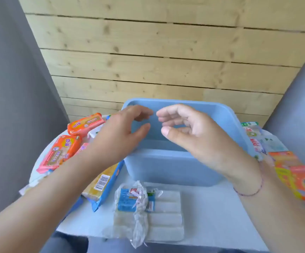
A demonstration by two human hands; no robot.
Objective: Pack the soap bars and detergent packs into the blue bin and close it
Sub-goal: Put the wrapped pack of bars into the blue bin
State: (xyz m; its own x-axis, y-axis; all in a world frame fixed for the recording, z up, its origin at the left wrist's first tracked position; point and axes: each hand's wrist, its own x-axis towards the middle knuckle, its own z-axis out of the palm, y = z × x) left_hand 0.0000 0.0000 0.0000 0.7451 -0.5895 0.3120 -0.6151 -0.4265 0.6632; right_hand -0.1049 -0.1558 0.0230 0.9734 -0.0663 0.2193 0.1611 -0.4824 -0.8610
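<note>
Evidently I am only starting to pack: both hands, left hand (122, 132) and right hand (193, 132), are hovering with loosely curled fingers holding nothing over the empty blue bin (166, 167), so I am judging the white soap bars (164, 212) at six o'clock next.

There were one blue bin (173, 167), two orange soap packs (62, 150) at nine o'clock, and two hands (122, 132).
</note>
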